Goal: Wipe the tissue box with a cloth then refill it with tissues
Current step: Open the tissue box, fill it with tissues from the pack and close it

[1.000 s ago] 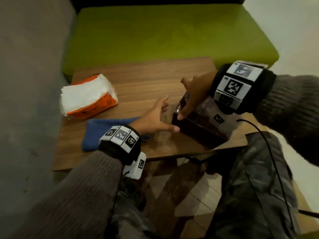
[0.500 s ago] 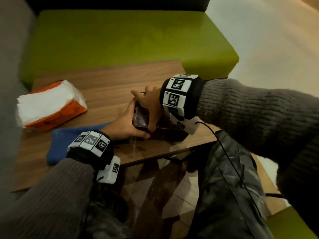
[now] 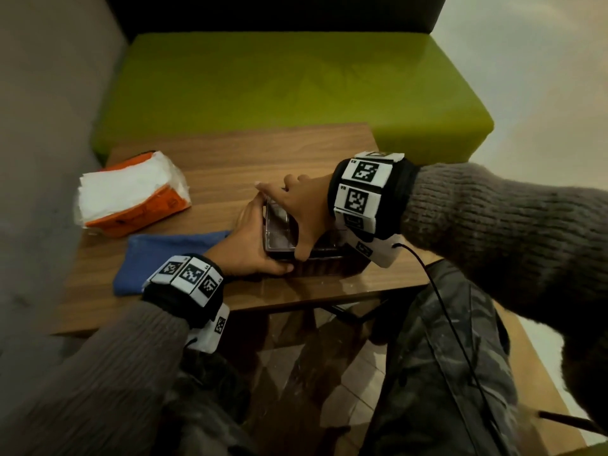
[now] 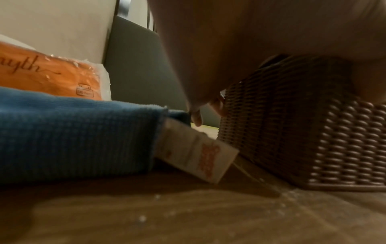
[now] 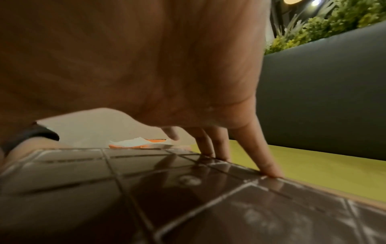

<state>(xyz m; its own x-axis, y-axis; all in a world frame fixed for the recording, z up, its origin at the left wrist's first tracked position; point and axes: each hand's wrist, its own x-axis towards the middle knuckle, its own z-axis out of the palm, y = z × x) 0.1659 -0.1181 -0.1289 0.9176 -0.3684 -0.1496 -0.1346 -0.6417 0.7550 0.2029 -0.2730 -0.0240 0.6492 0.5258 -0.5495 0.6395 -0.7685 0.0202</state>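
— Box (image 3: 316,258): where is it sitting, and what are you doing to it?

— It's sitting at the near edge of the table (image 3: 296,153), and I'm holding it between both hands. My left hand (image 3: 253,248) is wrapping round its left end, thumb along the near wall and fingers curling behind, so the box is not sliding while I'm working on it.

— And the right?

— My right hand (image 3: 296,209) is coming over the top. The fingers (image 5: 269,165) are reaching straight down onto the far rim of the glossy lid, and the thumb is hooking over the near edge. So the box is lying under my right palm and against my left. I'm probably trying to open the lid, though I can't tell from the wrist views whether it is lifting at all.

— Why the two-handed hold?

— I'm judging the woven wall to be light and the lid slick, so one hand is anchoring while the other is pressing.

— The cloth?

— The cloth (image 3: 164,255) is lying flat just left of my left wrist, close for wiping. The tissues (image 3: 131,192) are waiting further back on the left, well apart from the box.
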